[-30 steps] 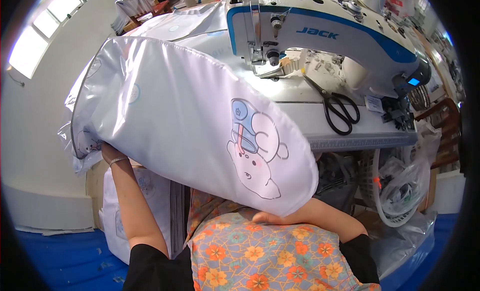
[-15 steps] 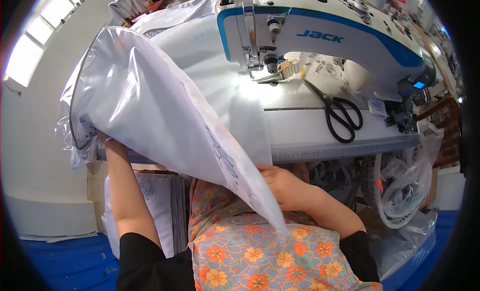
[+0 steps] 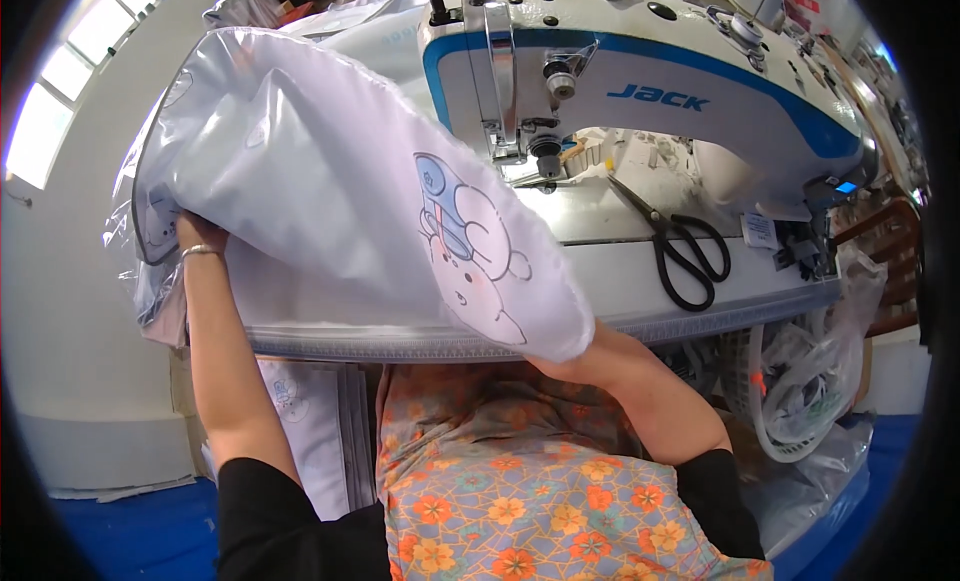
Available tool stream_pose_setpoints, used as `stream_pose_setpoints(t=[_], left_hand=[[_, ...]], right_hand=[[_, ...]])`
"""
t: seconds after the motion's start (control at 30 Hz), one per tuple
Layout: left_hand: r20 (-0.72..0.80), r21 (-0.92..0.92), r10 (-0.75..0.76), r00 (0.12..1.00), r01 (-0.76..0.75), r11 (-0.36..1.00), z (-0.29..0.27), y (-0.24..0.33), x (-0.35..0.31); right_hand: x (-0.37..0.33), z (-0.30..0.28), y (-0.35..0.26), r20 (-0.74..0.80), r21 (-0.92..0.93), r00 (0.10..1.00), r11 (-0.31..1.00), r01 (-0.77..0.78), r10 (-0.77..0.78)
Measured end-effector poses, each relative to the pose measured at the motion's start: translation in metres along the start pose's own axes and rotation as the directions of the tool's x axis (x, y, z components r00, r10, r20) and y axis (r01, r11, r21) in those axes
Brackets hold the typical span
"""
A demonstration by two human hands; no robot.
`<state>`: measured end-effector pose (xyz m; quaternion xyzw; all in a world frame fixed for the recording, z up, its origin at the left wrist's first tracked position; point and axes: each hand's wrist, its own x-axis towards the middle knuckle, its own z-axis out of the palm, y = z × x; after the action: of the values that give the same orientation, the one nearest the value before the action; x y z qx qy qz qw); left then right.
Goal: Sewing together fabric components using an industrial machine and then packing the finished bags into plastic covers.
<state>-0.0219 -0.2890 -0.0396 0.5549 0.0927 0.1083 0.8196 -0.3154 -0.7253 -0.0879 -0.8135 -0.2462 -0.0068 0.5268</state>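
A large, glossy white fabric sheet [image 3: 300,171] with a dark-bound left edge stands in folds across the front of the sewing table. Near its right end a printed cartoon animal [image 3: 468,251] in blue and pink faces up. At the far left my left hand [image 3: 203,233] is closed on the sheet by the bound edge, fingertips tucked into the fold. My right hand [image 3: 572,365] is under the sheet's right end, touching it from below; the fabric hides its fingers. Just behind the sheet stands a white and blue sewing machine [image 3: 640,86], its needle area [image 3: 545,166] partly in view.
Black-handled scissors [image 3: 690,261] lie on the table right of the needle, near small dark scraps [image 3: 800,253]. A ruler strip [image 3: 700,321] runs along the front edge. Below right hangs a white basket [image 3: 775,421] with clear plastic. Folded printed pieces [image 3: 315,421] are stacked below left.
The sheet's right end has risen from my lap to the table's edge and turned, bringing the printed animal into view. My left hand has moved up and slightly left; my right hand went under the fabric.
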Motion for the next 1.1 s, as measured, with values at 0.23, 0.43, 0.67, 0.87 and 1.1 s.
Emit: stream_pose_setpoints(t=[0.23, 0.43, 0.67, 0.87, 1.1], left_hand=[[0.855, 0.211, 0.498, 0.144, -0.974, -0.081, 0.161, 0.018, -0.147], [0.928, 0.105, -0.322, 0.185, -0.963, -0.249, 0.182, 0.048, -0.145], [0.796, 0.364, -0.336, 0.503, -0.842, -0.399, 0.021, 0.103, -0.308], [0.638, 0.684, -0.352, 0.685, -0.714, -0.149, -0.073, -0.029, -0.373], [0.847, 0.492, 0.045, 0.53, -0.813, 0.313, 0.111, -0.049, -0.332]], right_hand=[[-0.001, -0.009, -0.009, -0.022, -0.11, 0.998, 0.992, -0.055, 0.052], [-0.009, 0.01, -0.004, 0.123, -0.14, 0.984, 0.98, 0.144, -0.127], [-0.02, 0.022, 0.0, 0.048, -0.331, 0.99, 0.933, 0.14, -0.131], [-0.021, 0.034, 0.005, 0.041, -0.444, 0.966, 0.862, 0.246, -0.254], [-0.018, 0.036, -0.001, 0.018, -0.483, 0.969, 0.846, 0.224, -0.246]])
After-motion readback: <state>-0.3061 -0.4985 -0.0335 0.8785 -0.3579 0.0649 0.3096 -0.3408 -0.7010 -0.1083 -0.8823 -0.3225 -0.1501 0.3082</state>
